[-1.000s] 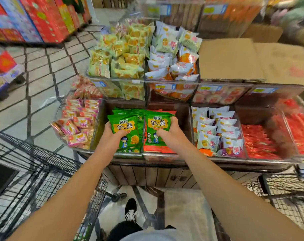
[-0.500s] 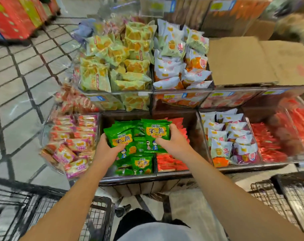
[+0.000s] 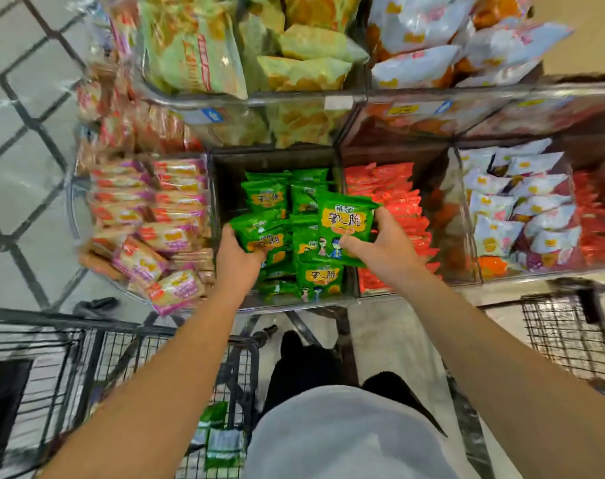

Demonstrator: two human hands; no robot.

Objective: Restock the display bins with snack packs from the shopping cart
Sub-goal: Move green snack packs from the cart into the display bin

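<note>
The middle lower display bin (image 3: 225,174) holds several green snack packs (image 3: 265,195). My left hand (image 3: 237,262) grips a green pack (image 3: 258,231) at the bin's left side, low among the others. My right hand (image 3: 385,250) holds another green pack (image 3: 342,229) by its lower right corner, above the bin's right half and over the divider to the red packs. The black wire shopping cart (image 3: 97,344) stands at the lower left, with a few green packs (image 3: 221,440) visible inside it.
Pink and orange packs (image 3: 149,216) fill the bin to the left, red packs (image 3: 394,198) the bin to the right, white packs (image 3: 515,202) further right. Upper bins hold yellow-green bags (image 3: 294,60) and white bags (image 3: 432,39). A second wire cart (image 3: 567,330) stands at right.
The camera has tilted down and closer to the bins. Both hands have lowered their green packs into the middle bin, the left one deeper among the packs.
</note>
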